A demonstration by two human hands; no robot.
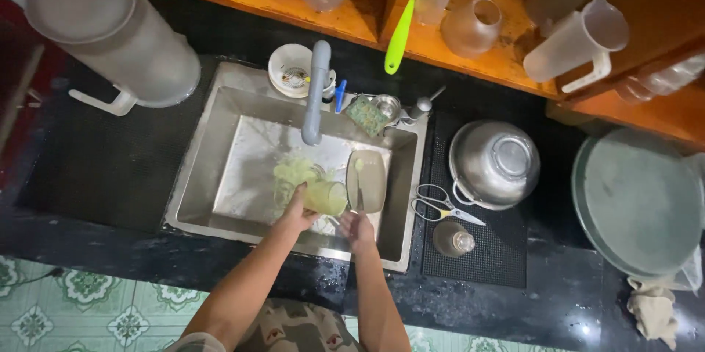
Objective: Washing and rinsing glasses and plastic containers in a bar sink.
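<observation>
Looked down on a steel sink [192, 176] set in a dark counter. Left of the sink, lay a big frosted jug [110, 43] on its side, handle toward the basin. Far right of the sink, rested a round grey lid [639, 201]; nearer the sink's right rim, sat an upturned steel bowl [493, 163] on a black mat. Over the sink's back edge, arched a grey tap [316, 95]. Inside the sink, right half, lay a small oblong tray [367, 179].

At the sink's middle, gripped in the left hand [297, 212] with fingers wrapped round its wall, tipped a clear cup [327, 198], mouth to the right, with pale green pulp [294, 172] spread on the sink floor just behind it. Hovered at the cup's rim the right hand [358, 228], fingers curled narrow; could not tell whether anything thin was pinched there.

Just off the sink's right rim, lay scissors [440, 205].

Judged best done low in the basin, cup kept well tilted and firmly held, since wet and likely slippery, with the pulp kept away from the tray.
</observation>
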